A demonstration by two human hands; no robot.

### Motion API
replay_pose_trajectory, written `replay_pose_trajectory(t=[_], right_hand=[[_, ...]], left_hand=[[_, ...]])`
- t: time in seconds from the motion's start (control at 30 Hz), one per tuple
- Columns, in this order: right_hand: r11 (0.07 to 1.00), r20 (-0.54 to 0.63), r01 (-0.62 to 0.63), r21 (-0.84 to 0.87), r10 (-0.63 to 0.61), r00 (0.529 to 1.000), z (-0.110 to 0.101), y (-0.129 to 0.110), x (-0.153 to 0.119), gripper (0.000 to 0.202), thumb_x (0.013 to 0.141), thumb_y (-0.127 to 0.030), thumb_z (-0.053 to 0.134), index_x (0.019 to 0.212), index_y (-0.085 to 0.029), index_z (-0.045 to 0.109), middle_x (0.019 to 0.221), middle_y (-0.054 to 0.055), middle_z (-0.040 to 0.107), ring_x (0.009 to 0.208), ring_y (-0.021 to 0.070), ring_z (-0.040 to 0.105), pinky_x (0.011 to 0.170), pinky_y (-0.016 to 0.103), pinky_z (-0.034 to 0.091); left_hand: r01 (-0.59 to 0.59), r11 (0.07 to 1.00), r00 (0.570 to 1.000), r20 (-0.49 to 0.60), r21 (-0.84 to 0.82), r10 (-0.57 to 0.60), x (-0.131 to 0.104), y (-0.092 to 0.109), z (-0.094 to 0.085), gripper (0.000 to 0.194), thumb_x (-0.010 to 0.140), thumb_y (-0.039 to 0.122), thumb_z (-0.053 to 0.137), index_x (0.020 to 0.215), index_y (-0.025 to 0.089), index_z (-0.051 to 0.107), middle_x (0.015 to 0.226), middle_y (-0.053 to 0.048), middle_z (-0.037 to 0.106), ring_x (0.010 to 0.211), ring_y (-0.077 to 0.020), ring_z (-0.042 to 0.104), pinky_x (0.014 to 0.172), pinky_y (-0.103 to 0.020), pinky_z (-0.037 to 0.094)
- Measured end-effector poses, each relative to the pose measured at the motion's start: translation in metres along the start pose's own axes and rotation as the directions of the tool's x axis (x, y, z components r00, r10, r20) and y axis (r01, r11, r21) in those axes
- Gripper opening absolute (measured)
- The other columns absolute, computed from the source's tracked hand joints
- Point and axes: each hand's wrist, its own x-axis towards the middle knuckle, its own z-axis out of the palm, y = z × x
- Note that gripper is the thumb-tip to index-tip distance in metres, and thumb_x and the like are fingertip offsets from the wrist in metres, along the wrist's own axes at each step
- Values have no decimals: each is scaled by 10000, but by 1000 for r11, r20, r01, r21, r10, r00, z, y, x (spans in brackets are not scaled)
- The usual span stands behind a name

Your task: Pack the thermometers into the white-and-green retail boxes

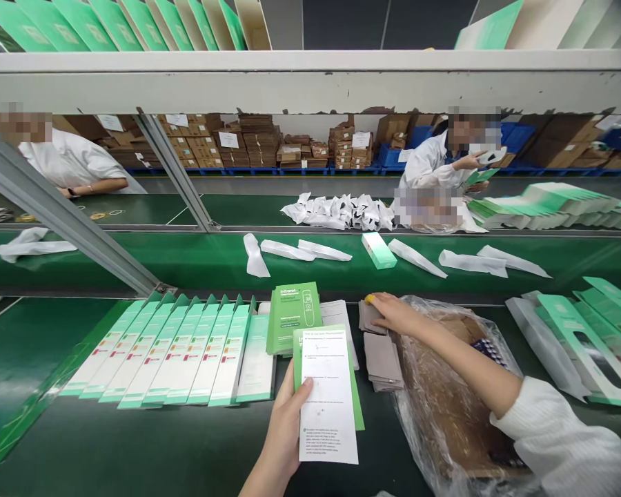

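Inspector: Where was the leaflet (327,393)?

Assessor: Near the worktop's (134,449) front edge, pinched at its left margin by the left hand (284,431). Thin paper, light, floppy, easily creased.

Inspector: The right hand (393,312)?

Assessor: Fingers flat upon the grey sheets (380,352), holding nothing.

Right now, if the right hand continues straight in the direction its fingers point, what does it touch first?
The right hand points left; its fingertips already rest on the grey-brown folded pieces. Beyond those, probably the white leaflets beside the green booklet.
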Motion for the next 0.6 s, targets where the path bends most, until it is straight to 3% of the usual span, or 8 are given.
replay_pose_trajectory(t=[0.13,0.27,0.37,0.47,0.6], right_hand=[[1000,10,-25,11,25,1000,5,0,4,621,792,-135,697,1376,-168,489,1167,162,641,1084,325,610,945,442,469],[997,-46,-53,63,56,997,11,-6,-2,619,779,-104,683,1368,-163,504,1205,177,580,1149,370,547,1004,533,411],[983,-83,-74,169,89,993,9,-9,-7,571,806,-108,629,1360,-165,502,1214,163,565,1138,342,561,985,508,446],[943,-115,-98,317,141,983,-5,-4,-11,472,857,-135,548,1326,-179,515,1186,130,598,1093,282,605,952,443,493],[858,-187,-121,499,243,952,-42,-8,-23,428,910,-265,525,1326,-171,488,1187,140,624,1106,278,617,961,451,502]], left_hand=[[7,1000,1000,-4,-7,-7,-2,1,3,964,819,319,744,1564,311,131,1094,-101,766,911,-293,755,645,-316,563],[12,1000,1000,-19,-11,-12,-2,2,7,928,819,304,743,1554,288,178,1095,-113,762,898,-294,759,645,-326,562],[14,1000,1000,-5,-8,-14,-2,1,8,896,816,305,747,1540,282,219,1088,-108,763,896,-291,760,627,-312,554],[24,1000,1000,17,-6,-24,0,1,7,873,812,302,754,1525,301,250,1069,-85,768,916,-281,757,610,-288,541],[40,999,998,57,-4,-40,4,-3,4,862,825,305,741,1527,301,240,1102,-94,761,924,-279,751,656,-308,547]])
